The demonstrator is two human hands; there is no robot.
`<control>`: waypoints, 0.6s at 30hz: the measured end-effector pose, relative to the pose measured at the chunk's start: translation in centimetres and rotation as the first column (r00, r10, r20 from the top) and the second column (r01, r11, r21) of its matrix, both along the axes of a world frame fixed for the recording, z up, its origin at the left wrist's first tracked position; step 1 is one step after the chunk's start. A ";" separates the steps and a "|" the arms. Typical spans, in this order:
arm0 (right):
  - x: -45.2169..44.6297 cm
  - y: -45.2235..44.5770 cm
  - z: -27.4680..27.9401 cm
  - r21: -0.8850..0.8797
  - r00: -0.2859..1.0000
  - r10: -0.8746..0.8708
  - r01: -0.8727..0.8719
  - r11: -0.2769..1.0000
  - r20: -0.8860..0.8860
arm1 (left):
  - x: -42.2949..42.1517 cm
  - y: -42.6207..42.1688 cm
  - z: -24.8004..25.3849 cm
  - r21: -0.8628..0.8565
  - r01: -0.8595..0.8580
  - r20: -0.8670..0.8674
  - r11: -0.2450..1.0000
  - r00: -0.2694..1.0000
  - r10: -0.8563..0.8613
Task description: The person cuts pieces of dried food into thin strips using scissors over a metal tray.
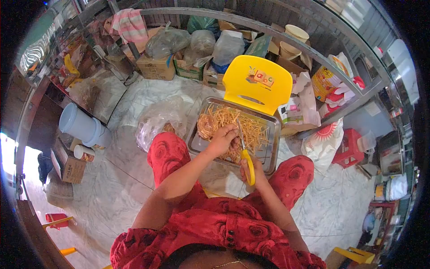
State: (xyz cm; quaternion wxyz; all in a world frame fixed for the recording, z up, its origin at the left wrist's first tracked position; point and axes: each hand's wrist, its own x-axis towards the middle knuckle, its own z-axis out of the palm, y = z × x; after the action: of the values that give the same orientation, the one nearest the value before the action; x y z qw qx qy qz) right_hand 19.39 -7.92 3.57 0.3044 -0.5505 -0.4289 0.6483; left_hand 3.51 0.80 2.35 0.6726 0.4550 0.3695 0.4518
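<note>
My right hand (251,169) is closed around the yellow handle of a pair of scissors (248,165), whose metal blades point away from me over a metal tray (194,144). Beside the blades, my left hand (226,140) is pinched closed; what lies between its fingertips is hidden. Thin orange-brown strips (257,127) cover much of the tray under both hands. A rounded, matted clump (206,126) of similar colour sits at the tray's left side. The tray rests in front of the yellow backrest of a small chair (257,85), between my knees.
A clear plastic bag (161,116) with something brown inside lies on the floor left of the tray. Cardboard boxes (156,67) and filled bags line the back. Blue-grey buckets (80,125) stand left; a white sack (323,144) and red crate (349,150) stand right.
</note>
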 end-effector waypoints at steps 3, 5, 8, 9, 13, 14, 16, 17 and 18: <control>0.3 -0.2 -0.6 0.061 0.998 0.043 -0.040 0.997 -0.048 | -0.7 0.5 0.3 0.078 -0.029 -0.079 0.997 0.996 0.036; 0.5 -0.3 -1.2 0.077 0.981 0.097 -0.086 0.993 -0.166 | -1.3 0.8 0.8 0.114 -0.091 -0.082 0.989 0.991 0.101; 0.7 -0.6 -0.8 0.100 0.978 0.163 -0.150 0.984 -0.129 | -1.7 0.7 1.8 0.093 -0.130 -0.126 0.987 0.982 0.142; 0.7 -0.6 -0.7 0.101 0.978 0.163 -0.151 0.983 -0.129 | -1.7 0.8 1.8 0.093 -0.131 -0.126 0.987 0.982 0.142; 0.6 -0.7 -0.4 0.100 0.975 0.184 -0.172 0.980 -0.125 | -1.8 1.0 1.5 0.104 -0.165 -0.117 0.981 0.977 0.176; 0.5 -0.7 -0.4 0.112 0.975 0.189 -0.176 0.978 -0.120 | -1.8 1.1 1.5 0.118 -0.159 -0.125 0.980 0.977 0.174; 0.6 -0.6 -0.3 0.098 0.974 0.195 -0.184 0.978 -0.120 | -1.8 1.1 1.4 0.136 -0.154 -0.136 0.979 0.976 0.173; 0.7 -0.6 -0.3 0.085 0.973 0.200 -0.191 0.978 -0.118 | -1.8 1.1 1.6 0.154 -0.149 -0.146 0.977 0.974 0.171; 0.7 -0.6 -0.4 0.085 0.973 0.199 -0.190 0.978 -0.118 | -1.6 1.0 1.7 0.154 -0.147 -0.146 0.977 0.975 0.170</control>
State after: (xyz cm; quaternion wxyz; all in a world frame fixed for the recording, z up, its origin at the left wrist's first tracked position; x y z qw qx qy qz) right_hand 20.06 -8.51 3.13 0.2859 -0.4523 -0.4839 0.6924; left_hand 1.87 1.79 4.02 0.5686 0.5051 0.4240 0.4917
